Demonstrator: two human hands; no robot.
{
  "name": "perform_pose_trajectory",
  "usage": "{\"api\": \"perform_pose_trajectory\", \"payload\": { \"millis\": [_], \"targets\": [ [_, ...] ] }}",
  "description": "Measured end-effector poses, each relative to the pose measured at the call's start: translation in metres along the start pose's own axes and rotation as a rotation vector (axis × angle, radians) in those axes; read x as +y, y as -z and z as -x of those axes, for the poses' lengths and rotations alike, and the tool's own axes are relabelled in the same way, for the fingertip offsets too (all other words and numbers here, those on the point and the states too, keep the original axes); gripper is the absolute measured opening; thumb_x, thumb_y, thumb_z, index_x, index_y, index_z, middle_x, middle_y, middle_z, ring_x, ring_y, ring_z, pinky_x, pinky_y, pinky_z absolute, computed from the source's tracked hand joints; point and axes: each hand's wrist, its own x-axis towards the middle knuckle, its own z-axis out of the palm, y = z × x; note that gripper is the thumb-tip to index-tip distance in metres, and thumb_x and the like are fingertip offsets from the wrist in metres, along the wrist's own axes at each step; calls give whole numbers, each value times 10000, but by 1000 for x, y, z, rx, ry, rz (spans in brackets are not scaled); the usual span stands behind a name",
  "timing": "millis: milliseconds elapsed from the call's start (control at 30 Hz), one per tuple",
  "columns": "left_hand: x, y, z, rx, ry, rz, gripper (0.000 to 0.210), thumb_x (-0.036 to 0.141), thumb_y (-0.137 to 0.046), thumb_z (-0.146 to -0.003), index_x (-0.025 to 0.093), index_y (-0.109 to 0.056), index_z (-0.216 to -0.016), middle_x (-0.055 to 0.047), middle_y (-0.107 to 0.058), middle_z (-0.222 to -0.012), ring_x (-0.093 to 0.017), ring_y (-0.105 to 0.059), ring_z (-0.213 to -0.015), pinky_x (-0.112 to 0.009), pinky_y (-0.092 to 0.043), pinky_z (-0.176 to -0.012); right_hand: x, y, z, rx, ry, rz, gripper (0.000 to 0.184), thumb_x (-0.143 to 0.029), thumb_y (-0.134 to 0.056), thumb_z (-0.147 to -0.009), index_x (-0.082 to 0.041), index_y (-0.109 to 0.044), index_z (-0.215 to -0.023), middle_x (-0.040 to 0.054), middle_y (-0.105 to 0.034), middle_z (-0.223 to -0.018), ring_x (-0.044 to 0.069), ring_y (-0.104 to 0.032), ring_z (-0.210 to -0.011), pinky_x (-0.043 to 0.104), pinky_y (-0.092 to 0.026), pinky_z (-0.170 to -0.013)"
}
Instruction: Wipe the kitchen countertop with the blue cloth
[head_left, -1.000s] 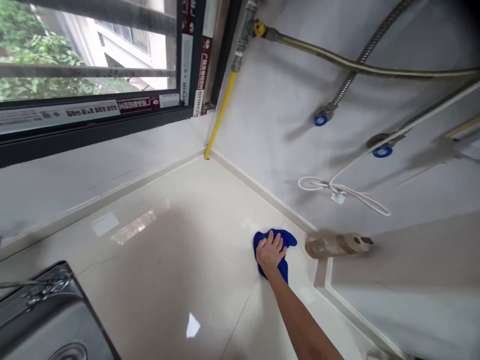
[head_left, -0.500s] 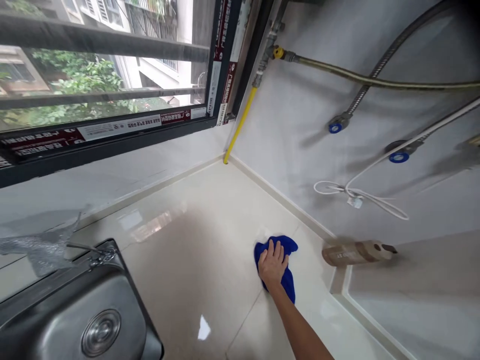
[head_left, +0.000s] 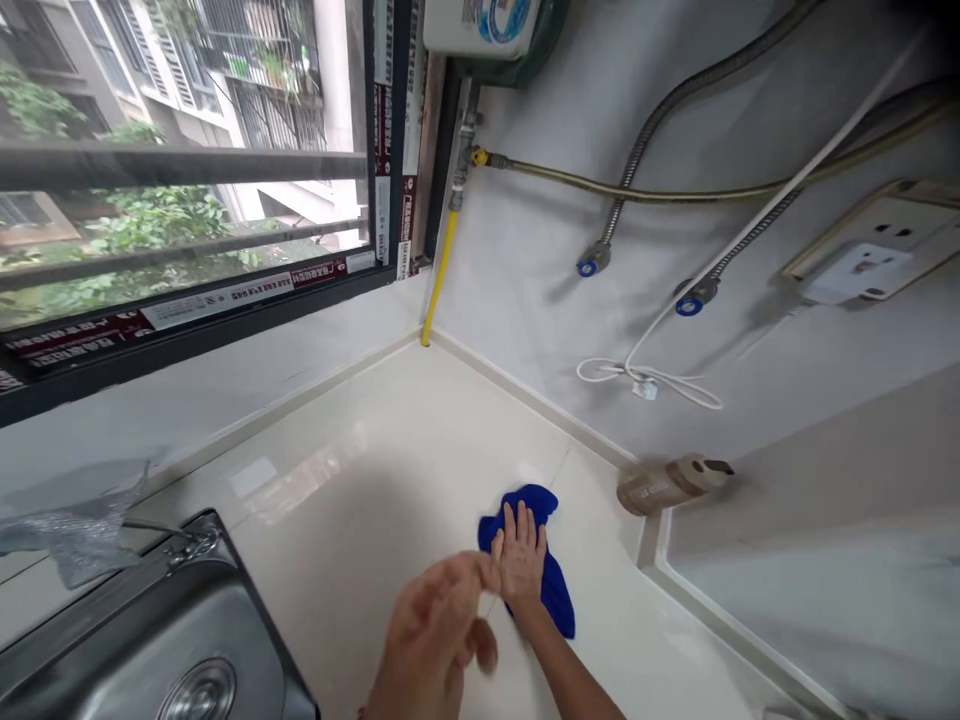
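A blue cloth [head_left: 556, 592] lies crumpled on the glossy cream counter. My right hand [head_left: 519, 562] rests flat on top of it, its fingers stretched out and slightly apart, covering part of the cloth. Closer to the camera, my left hand [head_left: 439, 625] is raised in front of the counter, to the left of the right hand. It is a little blurred, with its fingers loosely bent, the thumb apart from them, and nothing visible in it.
A steel sink [head_left: 135, 640] occupies the lower left, with plastic wrap [head_left: 75, 530] behind it. Against the right wall leans a brown bottle [head_left: 664, 487]. A yellow pipe [head_left: 440, 280] meets the counter's far corner; a bundled white cable [head_left: 630, 370] hangs on the wall.
My left hand has come into view from below. The camera view has shifted, showing a wall socket and a meter box. The right hand stays on the cloth.
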Motion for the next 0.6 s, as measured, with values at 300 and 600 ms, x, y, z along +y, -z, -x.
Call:
{"api": "perform_pose_trajectory", "payload": {
  "millis": [300,600],
  "targets": [
    [-16,-14,-41,-129,64,15,321,514,-751,-795,208,-756,-891,-71,-661,-941,-131,-573,-835,-155,-344,-505,19,5,50,19,200,-64,543,-310,-263,-986,-146,-360,-1494,101,-211,-1598,265,-165,-1472,526,-217,-1182],
    [-21,-8,-56,-69,-13,-107,391,543,-748,-774,201,-783,-960,-108,-707,-990,-197,-603,-905,-192,-438,-570,40,10,62,-9,271,-103,590,-322,-284,-998,-198,-154,-1560,89,-191,-1606,282,-210,-1460,553,-254,-1170]
  ]
}}
